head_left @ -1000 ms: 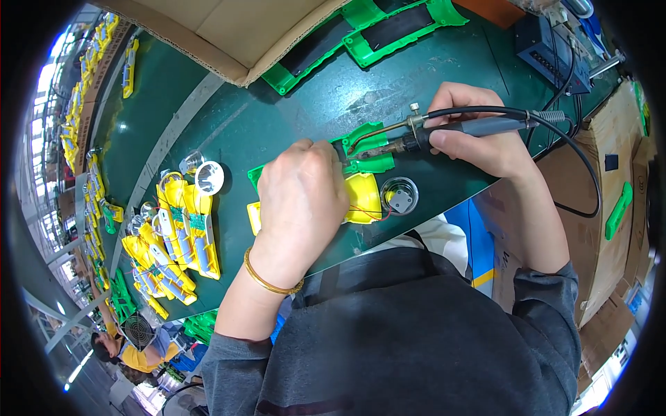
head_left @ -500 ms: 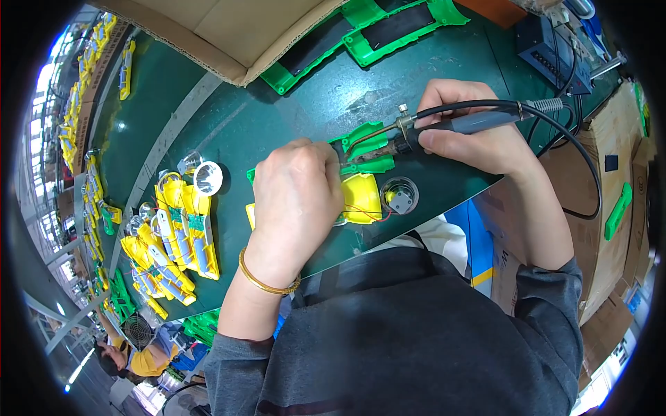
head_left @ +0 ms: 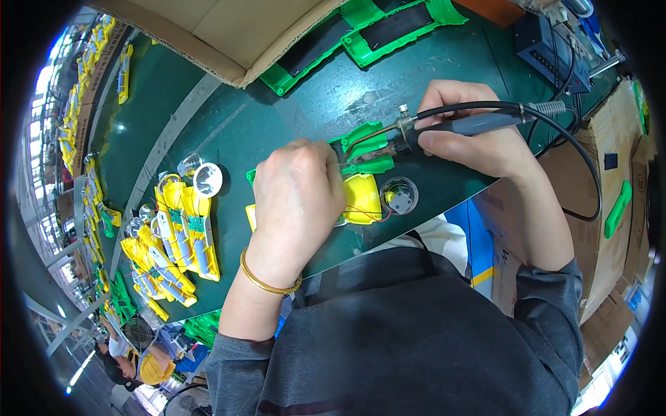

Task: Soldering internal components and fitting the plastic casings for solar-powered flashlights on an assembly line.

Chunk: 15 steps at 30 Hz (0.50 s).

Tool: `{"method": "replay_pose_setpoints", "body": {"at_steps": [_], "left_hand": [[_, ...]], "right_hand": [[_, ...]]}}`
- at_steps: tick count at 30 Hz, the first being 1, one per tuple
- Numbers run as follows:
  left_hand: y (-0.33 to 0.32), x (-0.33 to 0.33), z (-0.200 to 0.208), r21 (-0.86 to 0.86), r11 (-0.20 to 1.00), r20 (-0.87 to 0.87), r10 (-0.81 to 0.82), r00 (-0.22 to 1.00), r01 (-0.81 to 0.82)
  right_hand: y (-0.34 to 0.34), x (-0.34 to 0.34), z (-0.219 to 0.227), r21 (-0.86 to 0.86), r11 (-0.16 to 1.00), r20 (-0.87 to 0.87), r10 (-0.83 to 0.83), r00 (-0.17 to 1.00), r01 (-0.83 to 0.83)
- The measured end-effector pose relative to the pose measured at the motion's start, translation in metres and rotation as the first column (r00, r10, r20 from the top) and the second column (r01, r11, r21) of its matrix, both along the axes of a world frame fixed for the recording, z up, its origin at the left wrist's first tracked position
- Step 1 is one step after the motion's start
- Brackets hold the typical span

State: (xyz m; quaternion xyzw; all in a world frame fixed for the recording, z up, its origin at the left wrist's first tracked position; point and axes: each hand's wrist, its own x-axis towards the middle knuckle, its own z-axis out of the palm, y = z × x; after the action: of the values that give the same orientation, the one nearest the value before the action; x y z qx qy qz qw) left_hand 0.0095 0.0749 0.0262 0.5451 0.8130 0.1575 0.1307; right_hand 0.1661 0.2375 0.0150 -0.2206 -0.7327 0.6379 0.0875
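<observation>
1. Nearest, a yellow shell (head_left: 360, 194) lies on the worktop (head_left: 277, 114), beside a clear round cup (head_left: 400, 197); its thin wires look fragile, so the plastic edge is better to hold.
2. The left hand (head_left: 300, 186) bends over a green shell (head_left: 378, 166), probably light and stiff; what its fingertips pinch, I cannot tell.
3. The right hand (head_left: 485, 150) is closed around the soldering iron (head_left: 480, 124), by the handle; its metal end is probably hot.
4. Farther, green trays (head_left: 354, 50) lie beside a cardboard box (head_left: 229, 35).

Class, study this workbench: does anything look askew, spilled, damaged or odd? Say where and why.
Nothing looks spilled or plainly broken. Most untidy is the heap of yellow casings left of the left hand: they overlap at uneven angles instead of lying in a neat row.
</observation>
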Motion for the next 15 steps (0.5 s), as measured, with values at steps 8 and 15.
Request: {"method": "replay_pose_setpoints", "body": {"at_steps": [8,15], "left_hand": [[-0.002,0.0,-0.001,0.003,1.0,-0.016,-0.013,1.0,0.013],[-0.003,0.0,0.0,0.005,1.0,0.0,0.001,1.0,-0.001]], "right_hand": [[-0.005,-0.006,0.011,0.129,0.991,0.065,0.017,0.998,-0.025],[-0.005,0.001,0.011,0.109,0.994,0.012,0.008,1.0,-0.01]]}}
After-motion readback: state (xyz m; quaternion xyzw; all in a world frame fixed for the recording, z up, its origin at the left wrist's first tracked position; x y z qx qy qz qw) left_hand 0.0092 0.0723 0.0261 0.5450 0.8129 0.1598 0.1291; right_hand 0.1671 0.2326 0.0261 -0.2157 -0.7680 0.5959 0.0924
